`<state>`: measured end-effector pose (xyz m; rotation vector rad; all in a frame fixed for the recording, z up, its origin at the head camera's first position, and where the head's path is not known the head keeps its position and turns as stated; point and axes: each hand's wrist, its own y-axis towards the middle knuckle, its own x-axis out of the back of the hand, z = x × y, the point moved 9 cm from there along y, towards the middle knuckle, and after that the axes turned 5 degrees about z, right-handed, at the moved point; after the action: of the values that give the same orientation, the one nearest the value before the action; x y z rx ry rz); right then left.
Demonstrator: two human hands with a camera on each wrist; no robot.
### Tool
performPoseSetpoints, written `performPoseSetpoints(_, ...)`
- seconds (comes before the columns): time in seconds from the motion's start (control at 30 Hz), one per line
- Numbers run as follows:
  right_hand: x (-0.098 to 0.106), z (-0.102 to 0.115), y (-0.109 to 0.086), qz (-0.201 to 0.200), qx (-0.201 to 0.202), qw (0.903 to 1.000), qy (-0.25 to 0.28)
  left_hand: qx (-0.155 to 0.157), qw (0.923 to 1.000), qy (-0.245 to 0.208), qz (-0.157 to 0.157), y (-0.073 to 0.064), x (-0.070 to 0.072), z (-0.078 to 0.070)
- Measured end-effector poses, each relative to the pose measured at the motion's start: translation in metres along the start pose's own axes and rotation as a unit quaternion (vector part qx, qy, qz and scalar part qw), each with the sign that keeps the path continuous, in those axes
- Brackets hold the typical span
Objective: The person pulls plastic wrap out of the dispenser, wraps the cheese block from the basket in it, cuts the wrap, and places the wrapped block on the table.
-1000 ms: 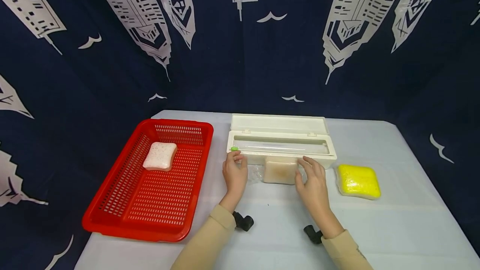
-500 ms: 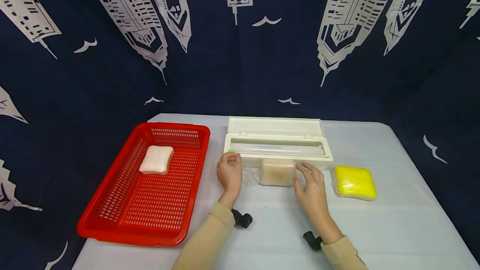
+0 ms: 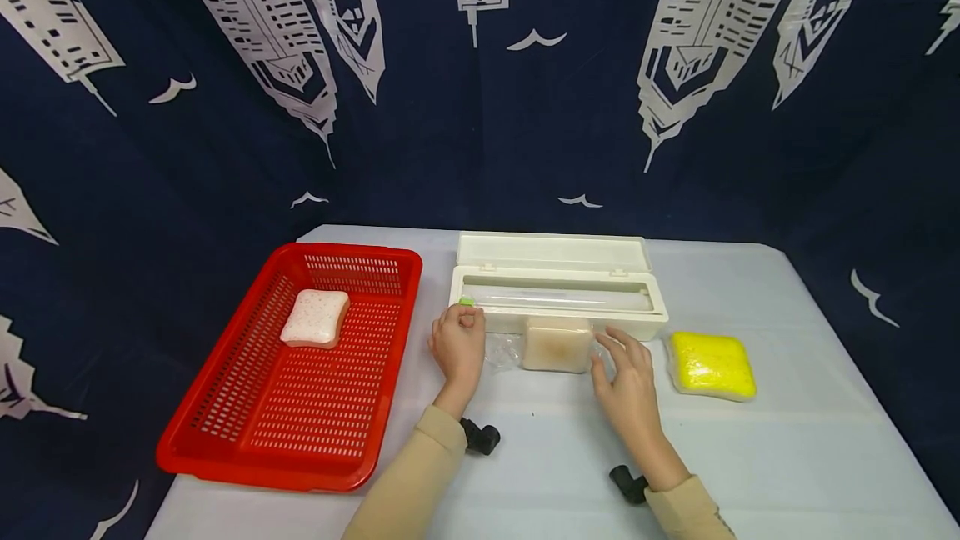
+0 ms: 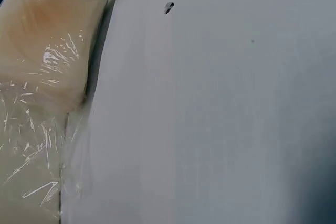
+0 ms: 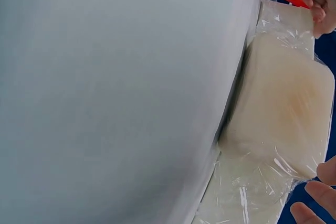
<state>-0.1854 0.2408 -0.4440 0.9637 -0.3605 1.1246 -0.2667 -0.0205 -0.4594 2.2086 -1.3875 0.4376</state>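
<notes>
A cream block shaped like a bread slice [image 3: 557, 344] stands against the front of a white cling film dispenser [image 3: 510, 322], with clear cling film [image 4: 37, 156] over it and past both sides. My left hand [image 3: 457, 348] is at the dispenser's front left corner beside a small green slider [image 3: 467, 302]; in the right wrist view its thumb and fingers pinch at the edge of the film. Loosely bent and spread, the fingers of my right hand [image 3: 628, 377] are by the slice's right side, next to the film there.
To the left stands a red slotted basket [image 3: 296, 473] with a white speckled slice [image 3: 315, 317] inside. A yellow wrapped slice [image 3: 712, 365] lies on the table right of the dispenser. The dispenser's lid [image 3: 551, 252] is raised at the back, showing the film roll [image 3: 558, 298].
My left hand has shifted slightly left, its fingers drawn in closer together by the green slider. The right hand has eased down a little beside the slice. The head view has tilted slightly.
</notes>
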Motion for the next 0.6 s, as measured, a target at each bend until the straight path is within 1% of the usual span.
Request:
performPoseSetpoints(0.1, 0.002, -0.001, 0.0, -0.002, -0.003, 1.0, 0.001, 0.03, 0.9995, -0.005, 0.006, -0.001, 0.003, 0.003)
performPoseSetpoints(0.17, 0.004, -0.001, 0.0, -0.004, -0.004, 1.0, 0.003, 0.042, 0.999, -0.004, 0.012, 0.0, 0.004, 0.007)
performPoseSetpoints(0.23, 0.005, -0.001, 0.001, -0.007, -0.004, 1.0, 0.003, 0.05, 0.9986, -0.006, 0.014, 0.0, 0.005, 0.009)
performPoseSetpoints(0.3, 0.007, 0.002, 0.003, -0.011, 0.003, 0.9999, 0.004, 0.051, 0.9986, -0.014, 0.01, 0.0, 0.006, 0.011)
performPoseSetpoints(0.4, 0.01, 0.012, 0.01, -0.021, 0.019, 0.9996, 0.009, 0.037, 0.9983, -0.045, 0.0, 0.002, 0.008, 0.011)
performPoseSetpoints(0.47, 0.011, 0.023, 0.018, -0.031, 0.036, 0.9988, 0.015, 0.017, 0.9971, -0.074, -0.001, 0.004, 0.009, 0.01)
performPoseSetpoints(0.53, 0.01, 0.038, 0.029, -0.035, 0.057, 0.9975, 0.021, -0.005, 0.995, -0.099, 0.008, 0.008, 0.008, 0.009)
performPoseSetpoints(0.6, 0.005, 0.057, 0.04, -0.028, 0.082, 0.996, 0.023, -0.021, 0.9935, -0.109, 0.023, 0.012, 0.006, 0.008)
